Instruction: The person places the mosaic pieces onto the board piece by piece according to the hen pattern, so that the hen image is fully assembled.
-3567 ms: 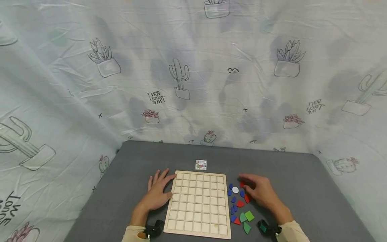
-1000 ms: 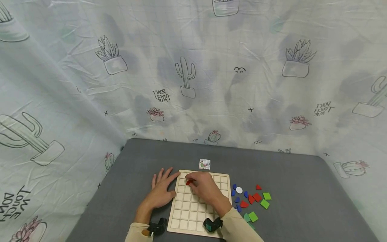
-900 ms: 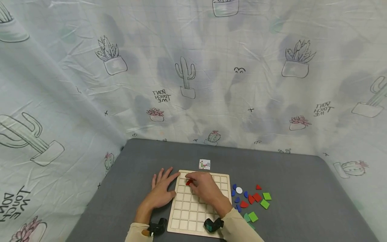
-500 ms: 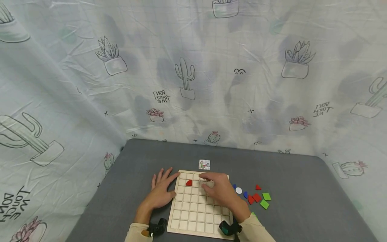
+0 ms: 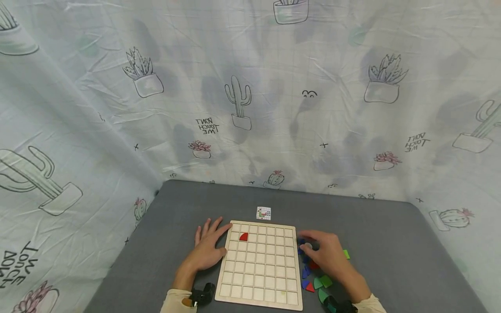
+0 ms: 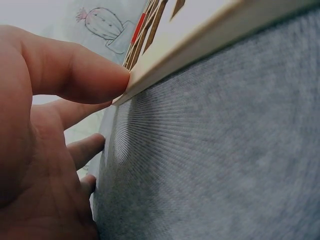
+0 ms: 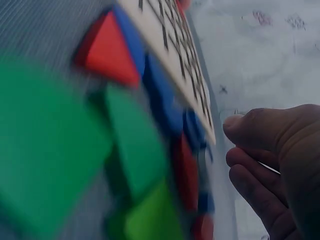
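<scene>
A pale wooden grid board (image 5: 260, 263) lies flat on the grey table. One red quarter-circle piece (image 5: 244, 237) sits in a cell near its upper left. My left hand (image 5: 205, 255) is spread beside the board, its thumb and index finger touching the left edge; the left wrist view shows the thumb against the board's rim (image 6: 200, 45). Off the board's right side, my right hand (image 5: 328, 250) hovers over the loose pieces, near a white disc (image 5: 308, 246). Its thumb and fingers are apart, and nothing shows between them. The hand hides some of the pieces.
Right of the board lie several blue pieces (image 5: 305, 272), a red piece (image 5: 310, 287), green quarter circles (image 5: 318, 283) and a light green square (image 5: 326, 281). A small printed grid card (image 5: 264, 213) lies behind the board. Cactus-print cloth (image 5: 274, 108) surrounds the table.
The right hand carried a red quarter circle from the pile onto the board and let go of it there. It then moved back right over the pieces. The left hand stayed at the board's edge.
</scene>
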Motion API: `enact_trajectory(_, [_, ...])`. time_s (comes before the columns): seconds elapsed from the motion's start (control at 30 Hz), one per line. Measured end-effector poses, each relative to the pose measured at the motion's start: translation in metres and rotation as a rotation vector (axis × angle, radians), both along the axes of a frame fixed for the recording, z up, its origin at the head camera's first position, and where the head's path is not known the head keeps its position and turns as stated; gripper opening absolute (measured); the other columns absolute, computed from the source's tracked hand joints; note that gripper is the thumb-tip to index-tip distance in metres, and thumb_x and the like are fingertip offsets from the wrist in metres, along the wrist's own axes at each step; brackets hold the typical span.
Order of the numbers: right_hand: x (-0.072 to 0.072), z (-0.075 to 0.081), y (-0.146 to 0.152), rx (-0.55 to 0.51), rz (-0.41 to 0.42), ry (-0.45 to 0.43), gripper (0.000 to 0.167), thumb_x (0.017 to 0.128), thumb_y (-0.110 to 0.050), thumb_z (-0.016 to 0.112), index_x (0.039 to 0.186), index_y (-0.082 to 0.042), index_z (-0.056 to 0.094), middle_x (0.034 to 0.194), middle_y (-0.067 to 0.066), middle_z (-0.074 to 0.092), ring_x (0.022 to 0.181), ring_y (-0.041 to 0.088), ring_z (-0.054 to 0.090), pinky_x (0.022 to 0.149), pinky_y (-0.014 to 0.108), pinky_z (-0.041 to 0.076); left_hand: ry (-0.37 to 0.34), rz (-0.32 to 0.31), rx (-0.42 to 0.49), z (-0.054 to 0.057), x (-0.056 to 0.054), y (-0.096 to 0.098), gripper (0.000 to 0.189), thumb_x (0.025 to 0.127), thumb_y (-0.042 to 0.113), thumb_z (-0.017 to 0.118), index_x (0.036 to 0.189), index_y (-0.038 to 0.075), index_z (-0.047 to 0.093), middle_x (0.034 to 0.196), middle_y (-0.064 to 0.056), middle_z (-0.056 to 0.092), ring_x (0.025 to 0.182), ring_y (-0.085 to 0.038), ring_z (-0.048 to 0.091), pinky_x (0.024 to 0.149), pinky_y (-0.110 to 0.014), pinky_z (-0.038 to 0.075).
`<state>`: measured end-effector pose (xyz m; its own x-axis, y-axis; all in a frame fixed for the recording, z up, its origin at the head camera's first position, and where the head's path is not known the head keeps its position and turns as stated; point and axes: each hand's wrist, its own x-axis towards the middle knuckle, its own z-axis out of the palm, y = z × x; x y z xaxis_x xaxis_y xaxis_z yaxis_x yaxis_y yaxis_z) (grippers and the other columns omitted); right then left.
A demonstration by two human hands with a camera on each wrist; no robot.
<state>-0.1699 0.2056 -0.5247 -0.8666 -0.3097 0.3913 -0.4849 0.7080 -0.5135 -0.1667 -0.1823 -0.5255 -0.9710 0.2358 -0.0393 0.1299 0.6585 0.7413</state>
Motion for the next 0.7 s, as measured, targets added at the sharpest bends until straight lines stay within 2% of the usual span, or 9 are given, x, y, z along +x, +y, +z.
enact_trajectory(0.17, [0.002, 0.001, 0.013, 0.047, -0.051, -0.101, 0.035, 0.087, -0.008, 0.091, 0.121, -0.015, 0.083, 0.112, -0.005, 0.084, 0.100, 0.015, 0.081, 0.086, 0.041, 0.066, 0.004, 0.001, 0.007, 0.002, 0.001, -0.001, 0.076, 0.088, -0.001, 0.065, 0.162, 0.016, 0.055, 0.180, -0.021, 0.028, 0.169, -0.052, 0.002, 0.129, -0.074, -0.011])
enact_trajectory(0.33, [0.003, -0.001, 0.016, 0.049, -0.039, -0.151, 0.033, 0.088, -0.007, 0.090, 0.119, -0.016, 0.084, 0.111, -0.004, 0.084, 0.099, 0.015, 0.080, 0.084, 0.040, 0.066, 0.002, 0.003, 0.005, 0.001, 0.000, -0.001, 0.076, 0.089, -0.001, 0.065, 0.162, 0.016, 0.055, 0.180, -0.021, 0.028, 0.169, -0.052, 0.002, 0.129, -0.074, -0.011])
enact_trajectory(0.47, [0.002, -0.004, 0.017, 0.040, -0.044, -0.126, 0.028, 0.090, -0.007, 0.087, 0.117, -0.018, 0.084, 0.108, -0.006, 0.083, 0.097, 0.013, 0.080, 0.083, 0.038, 0.066, -0.006, 0.003, 0.009, 0.000, 0.000, 0.000, 0.076, 0.089, 0.000, 0.065, 0.162, 0.016, 0.055, 0.180, -0.021, 0.028, 0.169, -0.052, 0.002, 0.129, -0.074, -0.011])
enact_trajectory(0.7, [-0.009, -0.011, 0.020, 0.047, -0.129, 0.030, 0.023, 0.088, 0.000, 0.086, 0.107, -0.013, 0.086, 0.100, -0.001, 0.085, 0.091, 0.020, 0.082, 0.078, 0.043, 0.067, 0.011, 0.016, -0.002, 0.001, 0.001, 0.001, 0.076, 0.087, 0.000, 0.064, 0.161, 0.015, 0.056, 0.179, -0.021, 0.030, 0.169, -0.052, 0.004, 0.130, -0.073, -0.010])
